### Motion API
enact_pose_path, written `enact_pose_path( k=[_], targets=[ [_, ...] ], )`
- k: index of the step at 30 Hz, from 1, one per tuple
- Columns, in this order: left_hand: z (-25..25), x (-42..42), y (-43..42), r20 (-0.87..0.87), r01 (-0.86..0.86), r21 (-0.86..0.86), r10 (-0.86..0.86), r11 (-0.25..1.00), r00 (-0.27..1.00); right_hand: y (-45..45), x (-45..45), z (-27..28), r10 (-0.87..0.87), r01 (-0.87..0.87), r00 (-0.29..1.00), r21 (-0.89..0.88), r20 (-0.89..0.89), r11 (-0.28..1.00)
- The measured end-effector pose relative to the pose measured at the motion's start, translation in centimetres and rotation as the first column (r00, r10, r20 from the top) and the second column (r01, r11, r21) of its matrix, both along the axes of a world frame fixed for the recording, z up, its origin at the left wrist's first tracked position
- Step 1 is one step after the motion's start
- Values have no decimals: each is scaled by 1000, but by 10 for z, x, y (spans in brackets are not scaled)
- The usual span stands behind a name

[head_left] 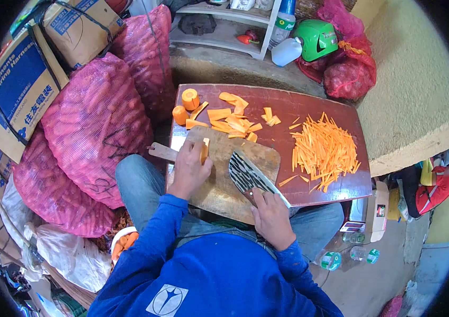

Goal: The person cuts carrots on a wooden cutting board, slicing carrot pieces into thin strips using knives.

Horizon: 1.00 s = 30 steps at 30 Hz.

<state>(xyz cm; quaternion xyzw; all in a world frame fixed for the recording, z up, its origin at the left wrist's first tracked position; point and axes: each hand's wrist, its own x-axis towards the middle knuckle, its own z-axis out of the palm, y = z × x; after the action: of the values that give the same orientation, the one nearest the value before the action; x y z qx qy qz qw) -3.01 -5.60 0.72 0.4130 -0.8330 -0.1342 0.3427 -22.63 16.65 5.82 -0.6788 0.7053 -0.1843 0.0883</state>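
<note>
My left hand (190, 168) is closed around an upright carrot piece (205, 150) over the left part of a wooden cutting board (216, 193). In my right hand (273, 214) is the handle of a wide-bladed kitchen knife (250, 176). Its dark-patterned blade lies over the board's right side, apart from the carrot piece. Beyond the board are carrot slices (235, 122) and two thick carrot chunks (190, 99). A heap of thin carrot strips (325, 149) rests to the right on the reddish-brown table (282, 100).
Pink mesh sacks of carrots (97, 121) and cardboard boxes (21, 90) crowd the left side. A shelf (224, 39), a green helmet (317, 39) and red mesh bags (350, 76) stand beyond the table. Plastic bottles (331, 261) lie on the floor at right.
</note>
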Motion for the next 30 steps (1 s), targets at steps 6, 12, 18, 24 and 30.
enact_pose_path(
  k=[6,12,18,24,30],
  targets=[
    [22,-10,63,-195,196,456,-117,868,974,0,1,2,-21,18,996,30,89,999],
    [18,-8,80,-202,357,337,-304,871,931,-1,1,-1,-17,16,996,16,89,1000],
    [19,-6,77,-138,402,148,-384,904,913,-2,-3,-1,-22,18,994,31,110,999],
    [10,-2,76,-166,422,142,-399,895,902,-4,-17,4,0,-2,985,10,173,1000],
    [5,1,71,-184,450,104,-428,887,885,-9,-2,-5,1,5,980,-29,201,1000]
  ],
)
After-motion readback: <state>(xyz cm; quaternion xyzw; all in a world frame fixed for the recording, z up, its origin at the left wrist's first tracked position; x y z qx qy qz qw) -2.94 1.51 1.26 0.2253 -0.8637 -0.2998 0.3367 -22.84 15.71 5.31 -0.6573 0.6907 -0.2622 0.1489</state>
